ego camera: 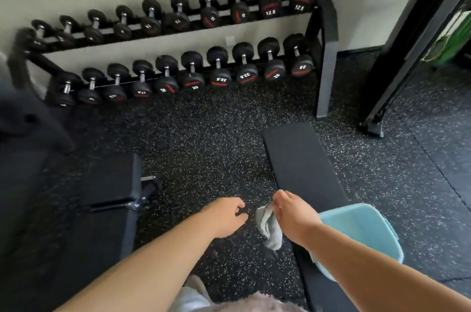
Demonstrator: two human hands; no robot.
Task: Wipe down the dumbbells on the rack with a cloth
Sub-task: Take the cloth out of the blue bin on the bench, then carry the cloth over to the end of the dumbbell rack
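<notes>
Closest, 2 bare arms reach out over the floor. R hand (293,217) has its fingers curled round a small grey cloth (269,229). The cloth hangs down from the fist, not on any dumbbell. L hand (226,215) is just beside it, not touching, back up w/ fingers curled in. Can't tell if L hand holds anything, cos the spot by its fingertips is dark & blurry.

1 light blue bucket (369,230) sits on the R bench (300,158), partly behind the R arm. Inside it looks pale blue. Can't tell if there's water in it.

2 black benches: R bench w/ the bucket, & L bench (109,197) on the other side. Between them is black floor (204,138) w/ white specks.

Farther back, by the wall, stands 1 black rack (325,39) w/ 2 shelves. The dumbbells (219,69) all sit on it: 10 on top, 10 on the btm, 20 total. They're black w/ shiny handles, small ones at the left & big ones at the right. Some numbers show: 12.5 on top; 20, 22.5 & 25 below. The rack is well apart from both hands.

Far right there's 1 tall black frame (407,56), w/ something green (453,36) behind it.
</notes>
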